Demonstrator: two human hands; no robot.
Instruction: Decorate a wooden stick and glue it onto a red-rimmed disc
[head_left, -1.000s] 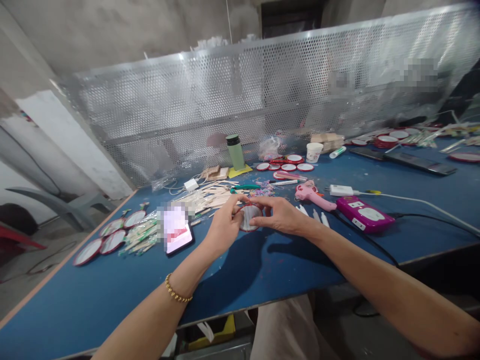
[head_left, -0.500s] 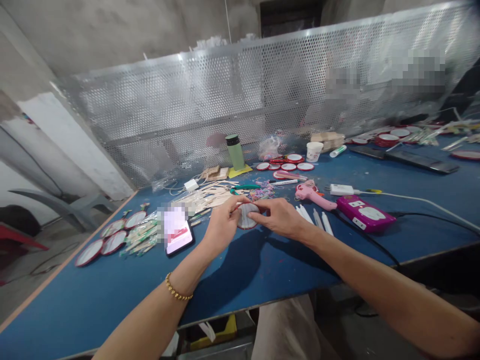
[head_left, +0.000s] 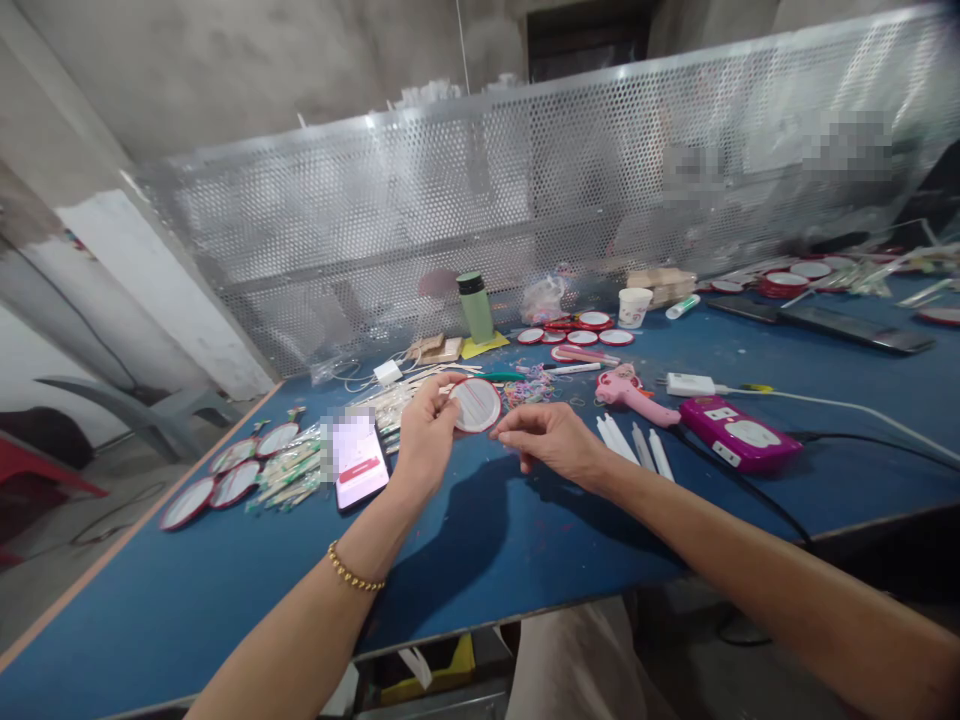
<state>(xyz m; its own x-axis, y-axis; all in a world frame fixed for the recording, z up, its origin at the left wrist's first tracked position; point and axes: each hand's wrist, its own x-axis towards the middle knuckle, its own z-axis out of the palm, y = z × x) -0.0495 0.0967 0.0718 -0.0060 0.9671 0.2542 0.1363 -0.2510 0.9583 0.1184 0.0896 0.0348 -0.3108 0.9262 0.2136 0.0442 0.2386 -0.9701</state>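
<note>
My left hand is closed on a red-rimmed round disc, thumb on its face, holding it tilted up over the blue table. The disc's face is pale grey-white with faint lines. My right hand is beside the disc's lower right edge, apart from its face. Its thumb and forefinger are pinched together; whatever may be between them is too small to make out. Just behind the disc lie a heap of small coloured bands and a green-handled tool.
A lit phone lies left of my hands, near green-tipped sticks and several red-rimmed discs. To the right are white tubes, a pink glue gun and a purple power strip. A green bottle and paper cup stand behind.
My right hand has come off the disc and moved slightly right. My left hand has shifted left and raised the disc, showing more of its face.
</note>
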